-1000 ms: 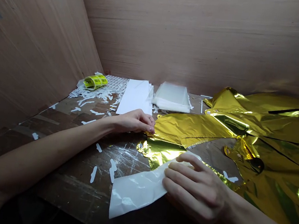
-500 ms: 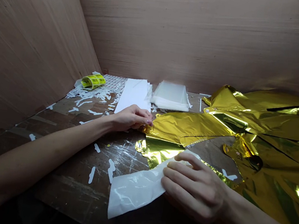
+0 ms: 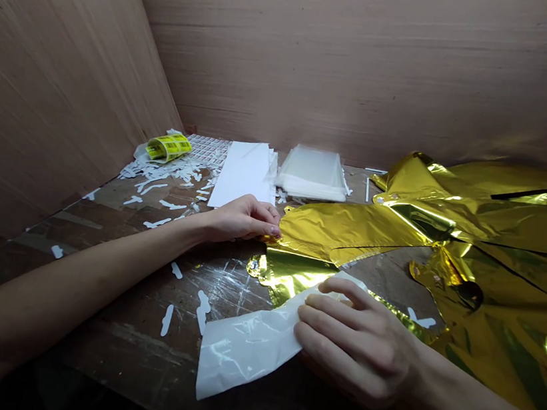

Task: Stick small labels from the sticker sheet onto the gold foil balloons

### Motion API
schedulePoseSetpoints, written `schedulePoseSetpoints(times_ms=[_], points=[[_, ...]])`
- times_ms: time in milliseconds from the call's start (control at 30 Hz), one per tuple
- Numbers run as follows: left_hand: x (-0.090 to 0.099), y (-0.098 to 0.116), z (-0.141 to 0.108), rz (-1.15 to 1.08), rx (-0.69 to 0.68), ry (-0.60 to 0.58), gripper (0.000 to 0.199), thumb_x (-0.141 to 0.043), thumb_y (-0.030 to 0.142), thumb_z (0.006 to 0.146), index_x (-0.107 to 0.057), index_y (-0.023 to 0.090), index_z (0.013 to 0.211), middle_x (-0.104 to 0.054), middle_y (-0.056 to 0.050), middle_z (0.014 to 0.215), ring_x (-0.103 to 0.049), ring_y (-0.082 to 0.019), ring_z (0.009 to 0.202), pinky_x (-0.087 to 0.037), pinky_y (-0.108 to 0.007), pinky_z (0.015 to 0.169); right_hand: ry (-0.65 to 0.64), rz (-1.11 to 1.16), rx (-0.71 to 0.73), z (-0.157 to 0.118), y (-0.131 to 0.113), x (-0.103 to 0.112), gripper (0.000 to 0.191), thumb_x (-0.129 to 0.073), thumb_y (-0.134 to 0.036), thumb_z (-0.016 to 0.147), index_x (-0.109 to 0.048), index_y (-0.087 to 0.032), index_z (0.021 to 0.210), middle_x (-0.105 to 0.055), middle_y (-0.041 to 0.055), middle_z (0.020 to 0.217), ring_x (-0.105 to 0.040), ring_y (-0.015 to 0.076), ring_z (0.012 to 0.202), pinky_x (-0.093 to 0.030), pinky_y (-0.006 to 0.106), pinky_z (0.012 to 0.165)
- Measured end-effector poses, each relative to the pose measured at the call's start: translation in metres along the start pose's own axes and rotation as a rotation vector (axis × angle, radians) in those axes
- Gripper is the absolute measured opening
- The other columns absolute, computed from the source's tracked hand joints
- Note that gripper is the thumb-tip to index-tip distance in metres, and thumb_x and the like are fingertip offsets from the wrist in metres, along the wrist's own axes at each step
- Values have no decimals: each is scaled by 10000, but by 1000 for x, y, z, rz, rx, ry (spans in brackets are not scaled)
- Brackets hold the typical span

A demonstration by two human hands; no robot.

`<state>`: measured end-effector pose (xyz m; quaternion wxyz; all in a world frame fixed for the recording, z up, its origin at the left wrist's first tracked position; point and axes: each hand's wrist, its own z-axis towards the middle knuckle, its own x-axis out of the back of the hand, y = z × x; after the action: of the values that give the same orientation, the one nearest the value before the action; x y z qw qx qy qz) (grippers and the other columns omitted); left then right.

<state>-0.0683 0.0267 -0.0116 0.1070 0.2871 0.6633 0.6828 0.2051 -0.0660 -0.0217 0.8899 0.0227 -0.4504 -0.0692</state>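
My left hand (image 3: 247,219) is closed in a pinch at the left edge of a flat gold foil balloon (image 3: 324,222), which has small rounded tabs. My right hand (image 3: 351,340) grips a glossy white plastic sheet (image 3: 247,356), with the thumb hidden under the fingers. This sheet slants across the near side of the gold balloon and covers part of its lower edge. More flat gold foil balloons (image 3: 506,276) lie overlapped at the right, touching the one under my left hand.
Behind my left hand lie a stack of white paper (image 3: 240,174) and a stack of clear plastic bags (image 3: 314,173). A curled yellow label strip (image 3: 169,147) rests on white scraps (image 3: 184,173) at the back left. Wooden panels (image 3: 323,57) enclose the brown tabletop (image 3: 134,348).
My left fingertips have shifted slightly down at the balloon's edge. My right hand and the white sheet look almost unmoved.
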Motion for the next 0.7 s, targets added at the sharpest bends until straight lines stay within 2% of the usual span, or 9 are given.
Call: schedulePoseSetpoints(times_ms=[367, 567, 700], points=[[1, -4, 1, 74, -34, 1, 194, -799, 310, 774, -822, 123, 821, -576, -60, 904, -452, -59, 616, -327, -170, 437, 0, -3, 1, 1, 0, 1, 101, -551, -143, 955, -651, -158, 950, -706, 66, 893, -658, 172, 856, -487, 398, 930], [1, -2, 0, -30, 1, 6, 166, -798, 271, 776, -800, 108, 744, -556, -45, 908, -395, -9, 520, -269, -174, 404, 2, 8, 2, 1, 0, 0, 90, -562, -134, 947, -652, -142, 943, -705, 71, 893, -658, 178, 867, -486, 405, 932], [4, -1, -1, -98, 36, -38, 135, -801, 246, 767, -809, 111, 771, -565, -41, 896, -393, 3, 499, -264, -174, 414, -7, 11, 4, -2, 0, 0, 91, -563, -137, 946, -654, -139, 942, -699, 73, 890, -647, 176, 858, -477, 408, 938]])
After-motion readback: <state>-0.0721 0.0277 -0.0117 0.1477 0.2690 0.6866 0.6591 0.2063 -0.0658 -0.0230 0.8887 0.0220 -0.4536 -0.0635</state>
